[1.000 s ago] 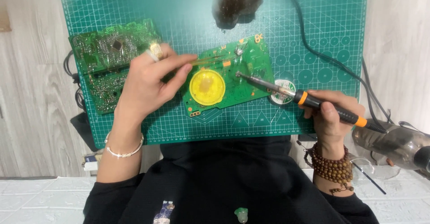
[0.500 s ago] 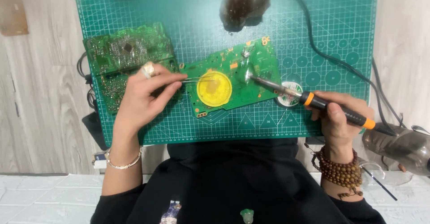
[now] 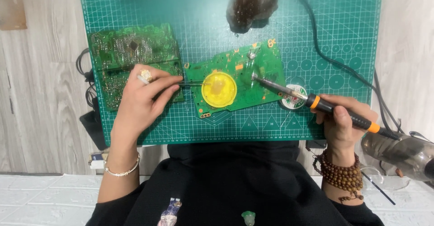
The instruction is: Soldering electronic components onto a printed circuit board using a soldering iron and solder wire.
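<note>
Clothing: a black garment (image 3: pixel 235 185) fills the nearest part of the view, with pale textured floor at either side.
Wrists: a thin silver bangle (image 3: pixel 121 171) on the left, a brown wooden bead bracelet (image 3: pixel 340 176) on the right.
Right hand: the right hand (image 3: pixel 342 123) has its fingers wrapped tight around the black soldering iron with orange rings (image 3: pixel 316 103), held like a pen.
Iron tip: the tip rests on the upper right part of the green circuit board with a yellow round disc (image 3: pixel 235 79).
Left hand: the left hand (image 3: pixel 140 106), a ring on one finger, pinches a thin length of solder wire (image 3: pixel 192 84) between thumb and forefinger; the wire reaches onto the board beside the yellow disc.
Small tin: a round tin (image 3: pixel 293 99) lies just under the iron's shaft, at the board's right edge.
Second board: a larger green circuit board (image 3: pixel 131 54) lies left, partly under the left hand.
Surface: both boards lie on a green gridded cutting mat (image 3: pixel 199 22).
Far edge: a dark blurred object (image 3: pixel 251 2) at the mat's top; black cables (image 3: pixel 343 58) run down the right.
</note>
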